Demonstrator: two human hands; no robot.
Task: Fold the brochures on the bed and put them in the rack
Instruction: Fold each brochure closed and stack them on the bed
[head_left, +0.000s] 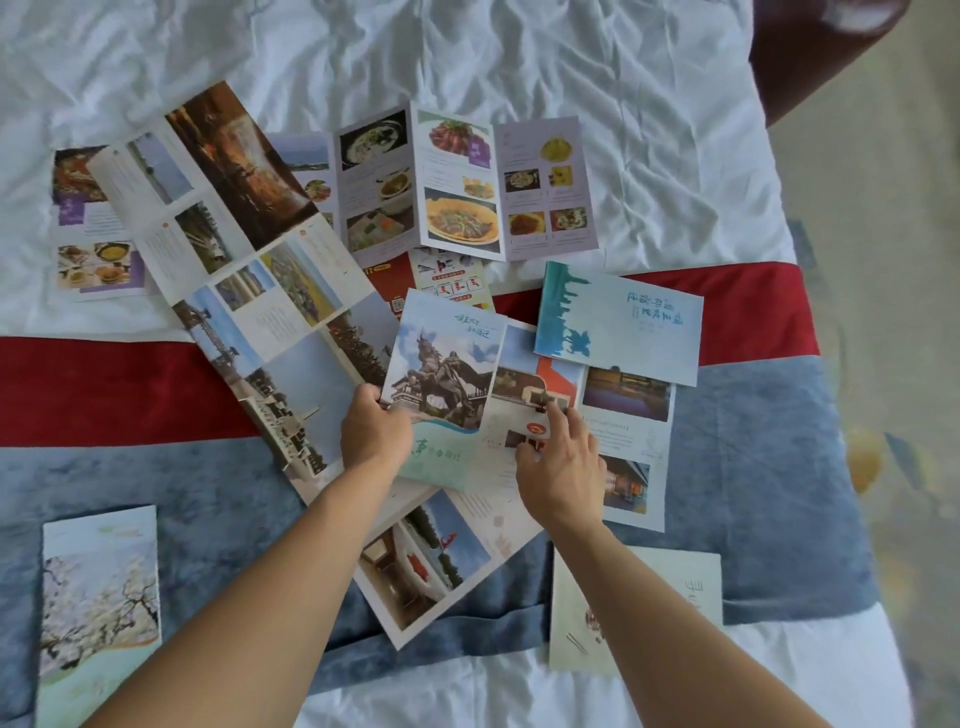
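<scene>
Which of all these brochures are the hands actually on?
The statue brochure in the middle. The left hand grips its left edge while the right hand presses its open panels. The food brochure and the others lie untouched.

my bed (519, 57), white sheet with a red and blue runner (104, 384) across it. on it: open food brochure (462, 182) at 12 o'clock, long scenery brochure (244, 249) at 10, folded blossom brochure (98, 597) at 8, pale folded brochure (691, 582) at 5, blue one (618, 322) at 2.
</scene>
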